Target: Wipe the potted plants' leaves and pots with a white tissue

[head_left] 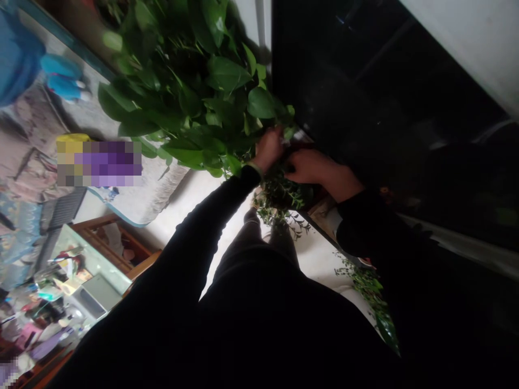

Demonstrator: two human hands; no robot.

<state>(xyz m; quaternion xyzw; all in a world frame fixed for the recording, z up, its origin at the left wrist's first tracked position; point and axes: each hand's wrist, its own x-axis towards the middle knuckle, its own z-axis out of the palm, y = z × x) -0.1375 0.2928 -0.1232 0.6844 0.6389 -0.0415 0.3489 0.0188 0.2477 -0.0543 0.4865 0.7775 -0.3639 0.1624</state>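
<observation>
My left hand [268, 149] reaches in under the edge of a large broad-leaved green plant [186, 102]. Its fingers are curled among the leaf tips, and whatever they grip is hidden. Close to its right is my right hand [308, 167], bent inward with the fingers closed; I cannot make out what is in them. Below and between both hands hangs a smaller plant [284, 197] with fine leaves, its stems trailing downward. The spot where the hands work is dark and partly covered by leaves.
A large dark glossy panel [365, 81] stands right beside my right arm. Another trailing plant [365, 286] hangs at lower right. To the left are a grey couch [158, 183], a blue plush toy [62, 75] and a cluttered glass-topped table [68, 281].
</observation>
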